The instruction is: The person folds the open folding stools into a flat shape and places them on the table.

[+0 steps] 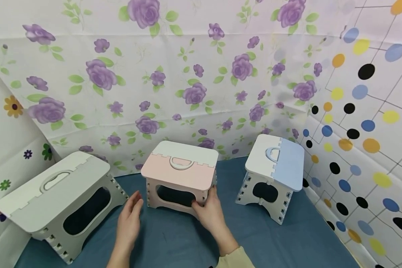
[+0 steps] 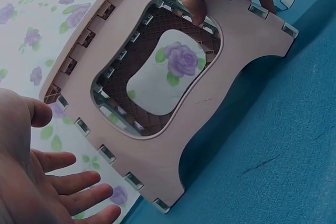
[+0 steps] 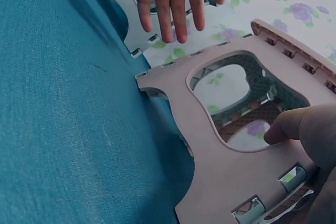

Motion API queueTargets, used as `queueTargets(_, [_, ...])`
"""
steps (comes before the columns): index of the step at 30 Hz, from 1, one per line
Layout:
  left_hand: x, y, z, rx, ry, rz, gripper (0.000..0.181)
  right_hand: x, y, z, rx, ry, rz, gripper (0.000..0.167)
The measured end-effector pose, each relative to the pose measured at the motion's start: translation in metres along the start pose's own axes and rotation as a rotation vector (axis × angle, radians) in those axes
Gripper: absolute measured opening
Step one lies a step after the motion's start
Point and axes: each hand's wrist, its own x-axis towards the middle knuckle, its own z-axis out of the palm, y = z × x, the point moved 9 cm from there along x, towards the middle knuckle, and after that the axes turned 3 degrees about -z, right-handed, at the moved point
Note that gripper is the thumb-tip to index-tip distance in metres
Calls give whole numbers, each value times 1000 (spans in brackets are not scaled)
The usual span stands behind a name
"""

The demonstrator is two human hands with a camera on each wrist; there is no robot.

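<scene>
A pink and white folding step stool [image 1: 184, 176] stands unfolded in the middle, its white carry handle [image 1: 181, 163] lying on the top. My right hand [image 1: 210, 214] grips its front right side. In the right wrist view the thumb [image 3: 289, 125] hooks into the oval opening of the pink panel, while the other fingers are mostly hidden round the side. My left hand [image 1: 130, 216] is held apart from the stool, off its left side. Its fingers [image 2: 79, 182] are spread and relaxed in the left wrist view, with nothing in them.
To the left stands a larger grey and white folding stool [image 1: 61, 190], close to my left hand. A blue and white folding stool [image 1: 274, 160] is at the right. All three rest on a blue cloth [image 1: 174, 242], before a flowered curtain [image 1: 174, 93] and a dotted one [image 1: 365, 149].
</scene>
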Motion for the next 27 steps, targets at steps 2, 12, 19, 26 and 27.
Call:
queueTargets(2, [0,1,1,8,-3,-3,66,0,0,-1,-3,1,-3,80])
queueTargets(12, [2,3,15,53,-51,17,73,1,0,-5,32,-57,-52,99])
queueTargets(19, [2,4,20,59,-93,52,78,2,3,-9,70,-110,-57,102])
queueTargets(26, [0,1,24,99,-97,32,78,4,6,-11,87,-180,-58,93])
queueTargets(27, [-1,1,25,109,-103,34,78,4,6,-10,81,-189,-59,93])
